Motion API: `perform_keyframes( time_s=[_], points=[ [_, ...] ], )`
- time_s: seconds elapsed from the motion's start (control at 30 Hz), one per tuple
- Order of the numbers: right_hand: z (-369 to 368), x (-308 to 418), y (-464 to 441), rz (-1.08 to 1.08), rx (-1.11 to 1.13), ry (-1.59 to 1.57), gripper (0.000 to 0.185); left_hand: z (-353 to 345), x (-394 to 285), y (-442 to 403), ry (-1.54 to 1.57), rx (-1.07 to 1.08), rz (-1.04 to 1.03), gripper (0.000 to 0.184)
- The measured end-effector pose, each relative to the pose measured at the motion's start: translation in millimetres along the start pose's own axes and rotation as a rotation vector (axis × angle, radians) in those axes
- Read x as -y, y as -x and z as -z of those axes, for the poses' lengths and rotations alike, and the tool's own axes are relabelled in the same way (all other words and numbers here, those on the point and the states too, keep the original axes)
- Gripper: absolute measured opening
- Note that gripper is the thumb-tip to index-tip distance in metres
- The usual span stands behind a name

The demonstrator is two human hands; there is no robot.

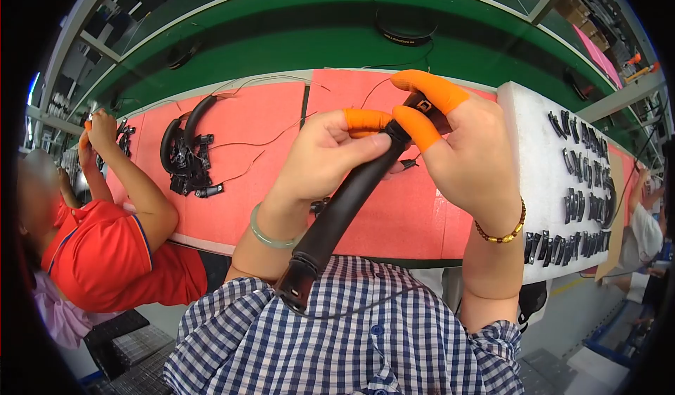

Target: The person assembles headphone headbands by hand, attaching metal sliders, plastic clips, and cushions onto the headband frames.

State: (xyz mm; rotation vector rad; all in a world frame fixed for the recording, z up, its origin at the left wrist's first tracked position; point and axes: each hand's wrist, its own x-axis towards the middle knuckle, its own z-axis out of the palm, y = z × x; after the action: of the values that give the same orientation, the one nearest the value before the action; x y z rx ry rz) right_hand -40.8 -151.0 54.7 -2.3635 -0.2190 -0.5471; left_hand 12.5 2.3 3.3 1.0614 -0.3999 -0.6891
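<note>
A black padded headphone headband (349,201) slants across in front of my chest, with a thin dark wire at its lower end. My left hand (316,157) grips it near the upper end, thumb on top and an orange finger cot on the index finger. At that upper end my right hand (472,145) is closed, its orange-capped thumb and index finger around a small black end piece (424,105). Part of this piece is hidden by the fingers. Beneath the hands, a small black part (409,163) lies on the pink mat (422,219).
To the left, a curved headband (170,145) lies among a heap of small black parts (190,166) and loose wires. A white foam tray (517,184) at right holds rows of black parts (589,208). Behind, a green conveyor (309,36) carries another headband (404,38). A co-worker in red (105,254) sits left.
</note>
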Motion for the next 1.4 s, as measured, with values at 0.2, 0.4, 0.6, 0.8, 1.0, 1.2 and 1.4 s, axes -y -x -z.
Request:
perform_keyframes(
  time_s=[0.2, 0.4, 0.6, 0.8, 1.0, 1.2, 1.4],
  points=[
    [1, -1, 2, 0.026, 0.001, -0.004, 0.024, 3, 1, -1, 0.094, 0.046, 0.017, 0.027],
    [-6, -23, 14, 0.391, -0.041, -0.17, 0.026, 12, 4, -4, 0.234, 0.157, 0.111, 0.031],
    [-7, -30, 27, 0.433, -0.16, -0.252, 0.035, 5, -9, 3, 0.126, 0.255, 0.101, 0.017],
    [8, -21, 32, 0.065, 0.042, -0.389, 0.031, -8, -30, 10, -0.203, 0.134, -0.054, 0.017],
    [18, -16, 32, 0.102, 0.157, -0.263, 0.028, -10, -28, 14, -0.611, 0.171, -0.212, 0.017],
    [22, -12, 26, 0.29, -0.283, -0.019, 0.044, -13, -14, 13, -0.856, 0.016, -0.45, 0.013],
    [-5, -2, 36, -0.368, -0.17, -0.939, 0.027, -21, -8, 8, -0.767, -0.041, -0.425, 0.012]
  ],
)
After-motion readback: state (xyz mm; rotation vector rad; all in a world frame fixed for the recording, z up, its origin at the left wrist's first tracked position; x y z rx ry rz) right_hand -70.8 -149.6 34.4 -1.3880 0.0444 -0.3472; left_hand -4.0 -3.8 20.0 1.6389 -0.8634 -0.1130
